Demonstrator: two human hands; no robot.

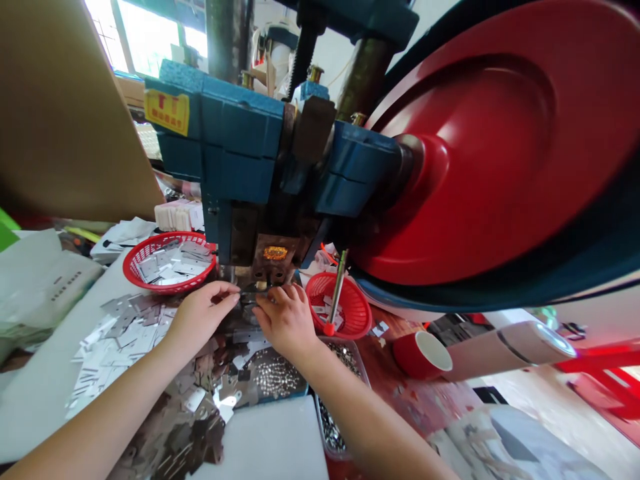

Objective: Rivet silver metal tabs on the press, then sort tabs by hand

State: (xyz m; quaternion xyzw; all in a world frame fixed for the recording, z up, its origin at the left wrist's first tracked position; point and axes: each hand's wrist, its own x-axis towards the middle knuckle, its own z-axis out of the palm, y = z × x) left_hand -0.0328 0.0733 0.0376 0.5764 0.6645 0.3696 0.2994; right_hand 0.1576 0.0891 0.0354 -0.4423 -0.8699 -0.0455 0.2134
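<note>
hands (207, 310) (289, 320) 2 | red baskets (167, 289) (359, 308) 2 | press (240, 140) 1 | wheel (510, 153) 1

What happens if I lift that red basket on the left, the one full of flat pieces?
The red basket may flex a bit, as its openwork wall looks thin. It could feel heavy for its size, since the flat pieces look like metal. They lie loose, so they'd likely slide if it tilts.

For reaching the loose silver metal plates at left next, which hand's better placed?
Likely the left hand: the loose pile of flat silver metal plates lies beside its forearm. The right hand is farther away, beside the rightmost red plastic basket.
</note>
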